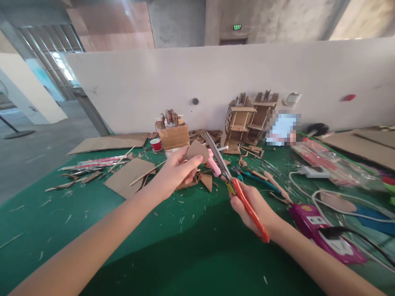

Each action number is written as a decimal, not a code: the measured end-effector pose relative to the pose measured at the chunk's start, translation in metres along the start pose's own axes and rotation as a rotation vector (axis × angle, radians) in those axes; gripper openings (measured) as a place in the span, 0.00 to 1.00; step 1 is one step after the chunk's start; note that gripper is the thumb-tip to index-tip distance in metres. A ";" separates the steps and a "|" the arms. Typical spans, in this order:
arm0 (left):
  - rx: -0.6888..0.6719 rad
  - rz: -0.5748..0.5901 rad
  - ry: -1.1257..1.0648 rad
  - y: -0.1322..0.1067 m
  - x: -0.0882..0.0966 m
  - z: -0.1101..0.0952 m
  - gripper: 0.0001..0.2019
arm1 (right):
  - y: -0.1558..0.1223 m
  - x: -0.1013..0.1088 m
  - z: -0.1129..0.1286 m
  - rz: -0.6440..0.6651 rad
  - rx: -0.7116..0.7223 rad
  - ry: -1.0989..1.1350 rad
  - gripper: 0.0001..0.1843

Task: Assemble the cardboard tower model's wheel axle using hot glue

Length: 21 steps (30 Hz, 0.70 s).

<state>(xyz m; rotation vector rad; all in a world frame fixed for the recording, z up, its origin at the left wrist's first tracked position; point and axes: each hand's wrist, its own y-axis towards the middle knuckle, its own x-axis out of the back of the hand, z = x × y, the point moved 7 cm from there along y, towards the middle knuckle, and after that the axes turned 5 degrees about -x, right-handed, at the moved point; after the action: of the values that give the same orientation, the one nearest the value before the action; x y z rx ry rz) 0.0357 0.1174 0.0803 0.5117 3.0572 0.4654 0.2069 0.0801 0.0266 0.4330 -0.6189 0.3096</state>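
Between the thumb and fingers of my left hand (180, 168) is a small piece of cardboard (196, 151), held up over the table. My right hand (251, 205) is closed around the orange handles of a pair of scissors (217, 154), whose blades point up and away from me. The blades are just right of the cardboard piece; whether they touch it I cannot tell. Behind them lies a pink tool (213, 164), partly hidden, with a white stick-like end. Cardboard scraps (206, 181) lie below my left hand.
A cardboard box (174, 136), a red thread spool (156, 144) and small cardboard shelves (240, 119) stand at the back. Flat cardboard (128, 176) and thin sticks lie left. On the right are teal-handled pliers (257, 179), a purple power strip (327, 234) and looping cables.
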 end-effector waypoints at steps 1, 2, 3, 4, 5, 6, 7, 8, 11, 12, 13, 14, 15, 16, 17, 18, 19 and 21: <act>-0.003 -0.022 0.002 0.000 0.002 0.000 0.12 | 0.000 0.000 0.000 0.004 0.003 0.008 0.17; -0.008 -0.039 0.002 0.000 0.002 -0.001 0.12 | 0.000 0.000 0.000 0.009 0.006 0.014 0.18; -0.014 -0.046 -0.001 0.000 0.002 -0.001 0.12 | 0.000 0.000 0.000 0.014 0.008 0.020 0.19; -0.017 -0.048 -0.005 0.000 0.001 -0.002 0.13 | 0.000 -0.001 0.000 0.020 0.006 0.027 0.20; -0.020 -0.048 -0.008 0.000 0.000 -0.002 0.12 | -0.001 -0.001 0.000 0.030 0.004 0.034 0.21; -0.025 -0.053 -0.007 0.000 0.000 -0.003 0.12 | -0.001 -0.002 0.000 0.038 0.005 0.042 0.21; -0.032 -0.060 -0.006 -0.001 -0.001 -0.004 0.11 | -0.002 -0.003 0.000 0.044 0.011 0.052 0.23; -0.041 -0.066 -0.005 -0.002 -0.001 -0.005 0.10 | -0.002 -0.003 0.001 0.049 0.018 0.062 0.23; -0.058 -0.073 -0.016 -0.003 -0.002 -0.007 0.07 | -0.004 -0.005 0.002 0.058 0.038 0.093 0.26; -0.060 -0.070 -0.023 -0.004 -0.003 -0.008 0.07 | -0.005 -0.006 0.003 0.062 0.040 0.101 0.28; -0.062 -0.064 -0.027 -0.004 -0.004 -0.008 0.07 | -0.005 -0.007 0.003 0.069 0.042 0.108 0.30; -0.063 -0.060 -0.028 -0.004 -0.004 -0.008 0.07 | -0.005 -0.008 0.004 0.074 0.046 0.113 0.32; -0.060 -0.057 -0.025 -0.005 -0.005 -0.008 0.08 | -0.005 -0.009 0.005 0.077 0.052 0.115 0.33; -0.058 -0.056 -0.017 -0.005 -0.005 -0.008 0.08 | -0.005 -0.009 0.006 0.077 0.059 0.112 0.34; -0.057 -0.054 -0.007 -0.005 -0.006 -0.007 0.09 | -0.005 -0.009 0.007 0.074 0.065 0.103 0.35; -0.057 -0.052 0.004 -0.005 -0.007 -0.007 0.09 | -0.004 -0.008 0.009 0.070 0.067 0.085 0.35; -0.059 -0.047 0.014 -0.005 -0.007 -0.006 0.09 | -0.004 -0.008 0.011 0.064 0.066 0.062 0.36; -0.069 -0.033 0.035 -0.005 -0.009 -0.006 0.09 | -0.002 -0.006 0.013 0.054 0.056 0.001 0.36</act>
<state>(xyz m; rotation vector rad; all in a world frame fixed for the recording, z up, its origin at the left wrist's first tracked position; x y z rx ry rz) 0.0418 0.1083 0.0845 0.4549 3.0643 0.5821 0.1973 0.0711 0.0317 0.4704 -0.6223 0.3789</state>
